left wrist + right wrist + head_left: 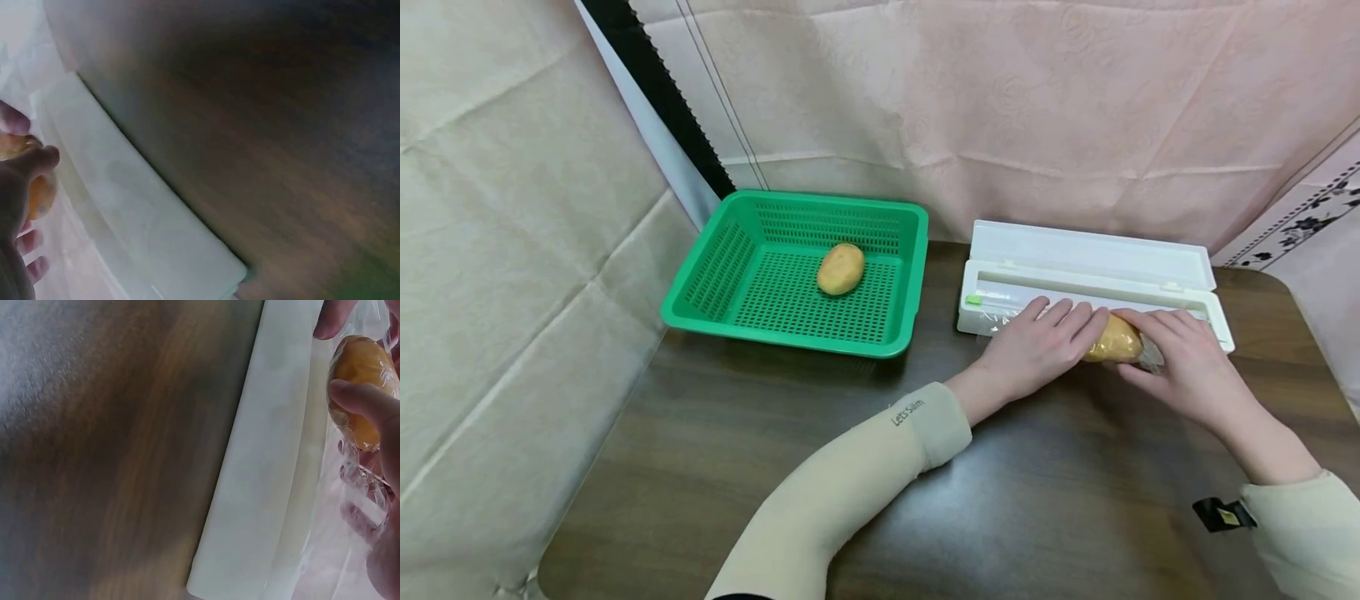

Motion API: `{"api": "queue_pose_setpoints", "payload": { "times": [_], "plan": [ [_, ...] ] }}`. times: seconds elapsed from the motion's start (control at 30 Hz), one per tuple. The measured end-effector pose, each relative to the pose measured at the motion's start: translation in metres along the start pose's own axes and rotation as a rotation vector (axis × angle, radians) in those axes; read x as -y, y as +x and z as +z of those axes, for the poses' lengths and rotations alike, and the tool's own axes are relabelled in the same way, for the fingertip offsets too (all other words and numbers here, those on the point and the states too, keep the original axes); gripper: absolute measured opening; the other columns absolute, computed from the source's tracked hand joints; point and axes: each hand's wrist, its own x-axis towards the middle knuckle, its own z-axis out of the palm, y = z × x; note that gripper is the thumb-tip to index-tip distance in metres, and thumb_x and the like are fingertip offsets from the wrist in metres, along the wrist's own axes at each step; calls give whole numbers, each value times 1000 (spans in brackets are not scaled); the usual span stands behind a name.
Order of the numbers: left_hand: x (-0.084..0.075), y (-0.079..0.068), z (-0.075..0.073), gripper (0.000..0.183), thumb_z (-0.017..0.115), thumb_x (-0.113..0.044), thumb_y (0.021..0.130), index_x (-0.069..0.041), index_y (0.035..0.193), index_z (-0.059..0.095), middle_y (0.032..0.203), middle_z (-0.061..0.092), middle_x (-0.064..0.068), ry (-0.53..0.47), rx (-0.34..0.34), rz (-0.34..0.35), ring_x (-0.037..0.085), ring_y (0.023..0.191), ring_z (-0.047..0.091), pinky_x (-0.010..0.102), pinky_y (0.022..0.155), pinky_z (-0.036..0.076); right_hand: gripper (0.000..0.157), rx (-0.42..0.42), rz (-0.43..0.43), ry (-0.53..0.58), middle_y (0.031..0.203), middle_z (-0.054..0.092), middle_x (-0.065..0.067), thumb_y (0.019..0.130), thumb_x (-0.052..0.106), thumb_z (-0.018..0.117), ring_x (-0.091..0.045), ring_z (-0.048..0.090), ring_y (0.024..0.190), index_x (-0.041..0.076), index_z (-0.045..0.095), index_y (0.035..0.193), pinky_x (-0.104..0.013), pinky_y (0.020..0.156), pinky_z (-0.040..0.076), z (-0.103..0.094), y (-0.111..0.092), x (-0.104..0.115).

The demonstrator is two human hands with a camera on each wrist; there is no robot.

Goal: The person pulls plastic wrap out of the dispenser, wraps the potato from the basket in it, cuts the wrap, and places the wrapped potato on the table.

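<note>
Dark wooden table (790, 467), taking up the near field. Far left, green plastic basket (707, 275) with one bare potato (840, 268) inside. Far right, white cling-film dispenser (1090, 258), lid open. Just in front of it, a yellow potato (1116, 340) half wrapped in clear film (350, 506), between both hands. Left hand (1037, 346) cupped over its left end, fingers curled round it; right hand (1183, 358) curled round the right end, bunching the film. Risk, probably: thin film tearing or clinging to itself under uneven pulling, or the round potato rolling free.
</note>
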Motion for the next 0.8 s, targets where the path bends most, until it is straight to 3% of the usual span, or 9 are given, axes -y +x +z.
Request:
{"api": "queue_pose_setpoints", "payload": {
  "times": [0.17, 0.3, 0.37, 0.43, 0.53, 0.6, 0.8],
  "plan": [
    [4, 1, 4, 43, 23, -6, 101, -16, 123, 59, 106, 64, -5, 86, -96, 2, 12, 92, 62, 28, 78, 49, 75, 14, 8, 10, 106, 65, -15, 58, 16, 86, -37, 53, 100, 10, 58, 128, -50, 77, 34, 0, 3, -1],
    [6, 4, 2, 41, 24, -7, 101, -17, 118, 60, 102, 65, -6, 81, -97, 4, 12, 90, 62, 27, 78, 49, 80, 34, 11, -39, 107, 65, -17, 61, 23, 86, -37, 52, 101, 10, 55, 133, -51, 77, 33, -3, 3, 0],
    [6, 6, 4, 43, 22, -6, 101, -16, 118, 60, 103, 65, -5, 62, -85, 2, 14, 91, 63, 29, 79, 49, 86, 28, 8, -68, 112, 64, -19, 63, 33, 86, -39, 51, 104, 11, 50, 139, -54, 79, 33, -5, 1, 1],
    [5, 8, 6, 45, 20, -6, 101, -16, 119, 59, 104, 66, -5, 34, -63, -8, 15, 94, 63, 30, 81, 49, 89, -4, -2, -98, 117, 62, -20, 70, 54, 78, -41, 49, 106, 12, 46, 142, -56, 81, 33, -7, -1, 3],
    [5, 10, 7, 42, 22, -9, 101, -15, 122, 58, 108, 66, -4, -31, -20, -37, 16, 98, 62, 31, 85, 48, 89, -71, -38, -137, 118, 60, -20, 79, 76, 53, -43, 49, 107, 13, 48, 141, -58, 84, 33, -7, -3, 6],
    [5, 10, 8, 39, 25, -11, 101, -16, 123, 58, 111, 65, -4, -68, 5, -56, 16, 100, 62, 32, 88, 48, 88, -119, -66, -164, 117, 61, -19, 84, 79, 37, -43, 50, 106, 11, 52, 137, -57, 84, 33, -4, -4, 6],
    [6, 12, 7, 32, 37, -17, 98, -17, 123, 58, 112, 65, -5, -123, 39, -70, 16, 103, 62, 33, 91, 47, 81, -167, -105, -179, 110, 62, -21, 90, 71, 33, -45, 52, 102, 5, 56, 130, -57, 85, 35, 5, -4, 2]
  ]
}}
